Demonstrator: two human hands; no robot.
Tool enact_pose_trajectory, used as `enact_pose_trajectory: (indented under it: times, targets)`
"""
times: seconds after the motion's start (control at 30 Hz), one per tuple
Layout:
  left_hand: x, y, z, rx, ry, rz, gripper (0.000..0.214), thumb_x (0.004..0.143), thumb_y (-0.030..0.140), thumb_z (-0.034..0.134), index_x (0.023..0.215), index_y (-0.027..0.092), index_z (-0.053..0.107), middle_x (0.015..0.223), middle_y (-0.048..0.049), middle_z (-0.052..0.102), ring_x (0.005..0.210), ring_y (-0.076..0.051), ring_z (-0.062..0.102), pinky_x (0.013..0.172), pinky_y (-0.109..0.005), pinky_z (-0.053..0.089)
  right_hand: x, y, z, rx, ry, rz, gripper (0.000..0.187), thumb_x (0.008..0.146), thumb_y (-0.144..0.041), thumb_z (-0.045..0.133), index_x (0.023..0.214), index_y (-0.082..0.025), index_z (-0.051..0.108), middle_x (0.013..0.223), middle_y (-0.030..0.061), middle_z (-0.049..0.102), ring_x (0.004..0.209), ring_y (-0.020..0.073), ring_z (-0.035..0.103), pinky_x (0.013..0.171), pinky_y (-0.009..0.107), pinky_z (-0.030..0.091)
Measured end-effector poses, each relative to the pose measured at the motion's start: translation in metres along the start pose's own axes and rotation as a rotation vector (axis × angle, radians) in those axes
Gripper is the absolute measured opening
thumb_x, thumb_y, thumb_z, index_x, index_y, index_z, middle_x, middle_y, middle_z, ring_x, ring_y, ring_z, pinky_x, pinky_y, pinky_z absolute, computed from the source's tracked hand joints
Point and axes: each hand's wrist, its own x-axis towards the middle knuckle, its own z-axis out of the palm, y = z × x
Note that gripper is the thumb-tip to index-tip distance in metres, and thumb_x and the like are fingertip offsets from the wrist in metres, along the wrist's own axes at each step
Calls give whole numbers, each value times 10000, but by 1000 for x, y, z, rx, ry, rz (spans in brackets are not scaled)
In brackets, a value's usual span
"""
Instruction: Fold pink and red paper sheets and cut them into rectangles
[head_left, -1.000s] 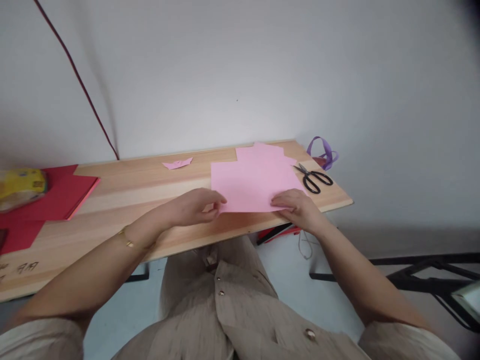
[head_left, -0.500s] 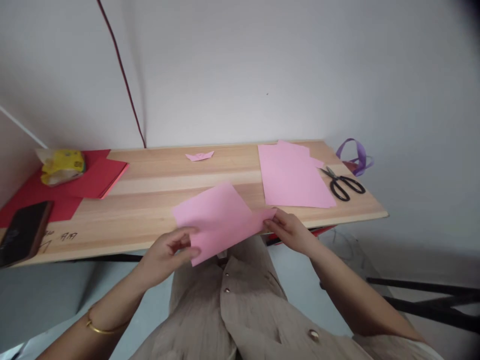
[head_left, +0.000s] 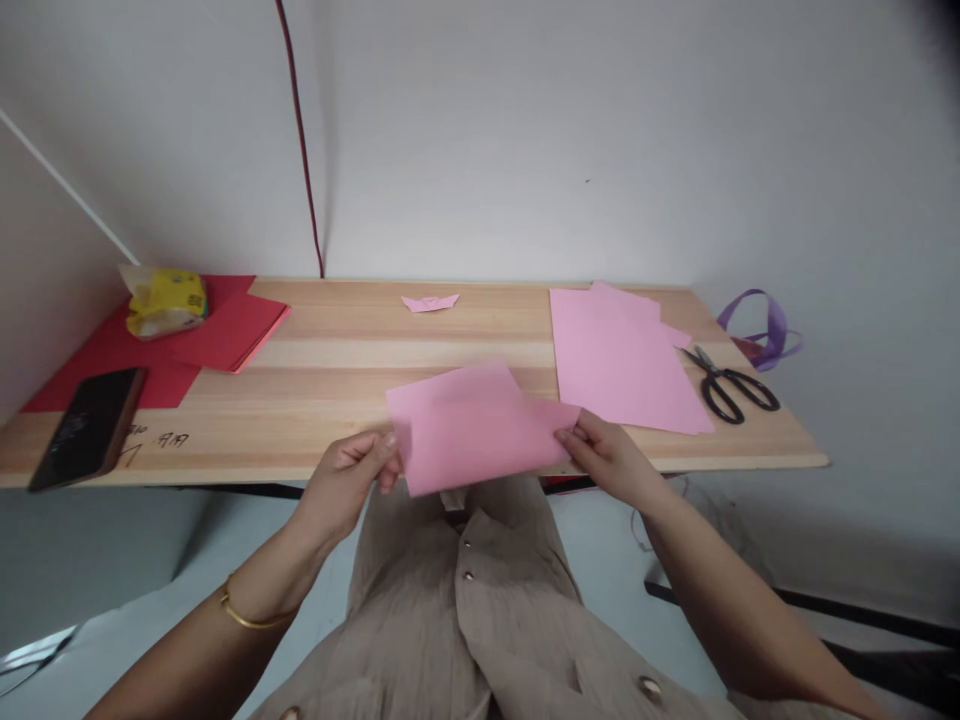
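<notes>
Pink rectangular paper sheet (head_left: 472, 425) is held tilted at the near edge of the light wooden tabletop (head_left: 315, 400), partly overhanging the lap. Left hand (head_left: 349, 480) pinches its 9 o'clock edge; right hand (head_left: 607, 455) pinches the 3 o'clock corner. Flat stack of pink paper sheets (head_left: 622, 365) at 2 o'clock, black-handled scissors (head_left: 727, 385) just past it. Small folded pink paper piece (head_left: 429, 302) at 12, red paper sheets (head_left: 217, 335) at 10, black phone (head_left: 90, 425) at 9.

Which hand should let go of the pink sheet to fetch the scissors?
Right, probably. The right hand pinches the pink sheet at its right edge, on the same side as the black scissors near the right end of the table. The left hand would have to cross the sheet.
</notes>
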Motion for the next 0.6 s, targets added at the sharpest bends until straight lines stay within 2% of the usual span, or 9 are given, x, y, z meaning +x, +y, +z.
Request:
enact_pose_trajectory:
  times: [0.1, 0.2, 0.3, 0.37, 0.47, 0.6]
  targets:
    - [8, 15, -18, 256, -38, 98, 466, 891, 524, 505, 596, 179, 611, 583, -11, 591, 589, -136, 531, 600, -242, 425, 4, 1, -3, -29, -11, 16, 282, 952, -467, 452, 808, -236, 524, 657, -23, 488, 624, 154, 473, 577, 273, 391]
    - [30, 28, -26, 456, -73, 230, 395, 894, 530, 511, 833, 191, 704, 858, -44, 705, 830, -188, 619, 775, -276, 471, 11, -4, -2, -38, -123, -21, 374, 953, -479, 445, 679, -228, 403, 623, -36, 394, 590, 132, 398, 553, 262, 327]
    - [59, 28, -22, 439, -117, 200, 446, 905, 555, 483, 1073, 202, 696, 1120, -76, 711, 1007, -232, 637, 900, -321, 472, 21, -11, 3, -26, -150, -23, 407, 954, -480, 434, 654, -230, 319, 621, -47, 332, 579, 119, 354, 552, 260, 292]
    - [73, 22, -17, 427, -144, 169, 471, 905, 567, 474, 1126, 211, 689, 1208, -80, 689, 1075, -255, 627, 936, -338, 465, 27, -14, 6, -39, -117, -7, 402, 954, -473, 429, 661, -232, 296, 620, -51, 324, 571, 116, 339, 551, 261, 277]
    - [82, 17, -15, 435, -207, 166, 454, 888, 570, 499, 1108, 235, 711, 1191, -66, 702, 1075, -276, 628, 932, -351, 467, 38, -15, 12, -129, -49, 5, 372, 950, -433, 426, 666, -234, 290, 608, -48, 346, 562, 121, 347, 559, 268, 261]
    - [84, 21, -20, 317, -253, 86, 449, 827, 596, 561, 986, 222, 752, 1040, -86, 740, 967, -286, 650, 822, -339, 502, 55, -9, 21, -303, -21, 19, 322, 920, -347, 440, 654, -230, 299, 614, -20, 425, 578, 138, 395, 581, 281, 252]
